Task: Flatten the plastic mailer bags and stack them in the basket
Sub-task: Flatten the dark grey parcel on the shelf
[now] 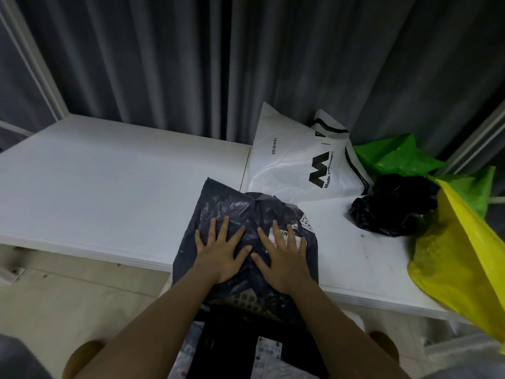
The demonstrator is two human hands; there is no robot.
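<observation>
Flat, splayed hands on dark mailer

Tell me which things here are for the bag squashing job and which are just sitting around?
For the job: dark bag under the left hand and right hand; white bag, green bag, crumpled black bag, yellow bag.

Just there: table, curtain.

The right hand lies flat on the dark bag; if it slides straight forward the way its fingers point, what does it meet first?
Probably the white mailer bag beyond the dark bag; the right hand would first cross the label, though depth is unclear.
</observation>
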